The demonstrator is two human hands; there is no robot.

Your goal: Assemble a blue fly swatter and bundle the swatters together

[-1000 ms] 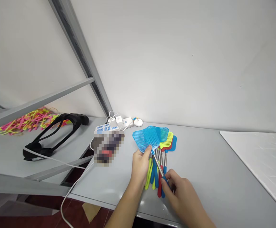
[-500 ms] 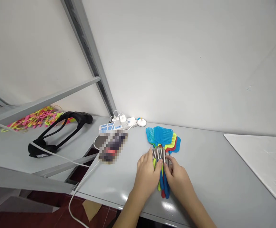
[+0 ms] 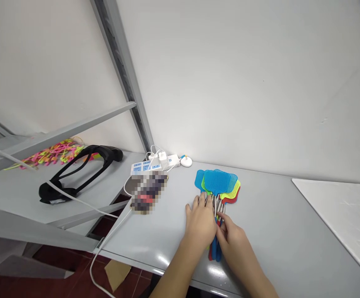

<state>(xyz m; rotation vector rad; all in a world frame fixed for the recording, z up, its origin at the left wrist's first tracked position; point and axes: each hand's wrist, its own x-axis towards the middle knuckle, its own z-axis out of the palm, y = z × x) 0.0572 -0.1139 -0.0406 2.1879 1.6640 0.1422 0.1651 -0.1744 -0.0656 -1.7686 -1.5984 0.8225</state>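
Note:
A bundle of fly swatters (image 3: 216, 181) lies on the grey table, with mesh heads in blue, green, yellow and red fanned out toward the wall. Their metal shafts (image 3: 215, 207) run toward me to coloured handles (image 3: 214, 248). Over the left side of the shafts lies my left hand (image 3: 200, 219), fingers stretched and apart, its thumb hidden. From the right, my right hand (image 3: 231, 236) is closed around the bundle where shafts meet handles, thumb and fingers pressed against it. Both hands cover part of the handles.
Left of the swatters are a pixelated item (image 3: 149, 193), a white power strip (image 3: 145, 166) with chargers, and a round white device (image 3: 186, 161). A shelf frame (image 3: 127, 82) separates a black strap-like object (image 3: 83, 174). A white board (image 3: 338, 215) lies right. A white cable (image 3: 105, 242) trails down.
My left hand has shifted right over the shafts, its fingers spreading and its thumb going out of sight. The swatter heads have moved slightly right and are fanned differently.

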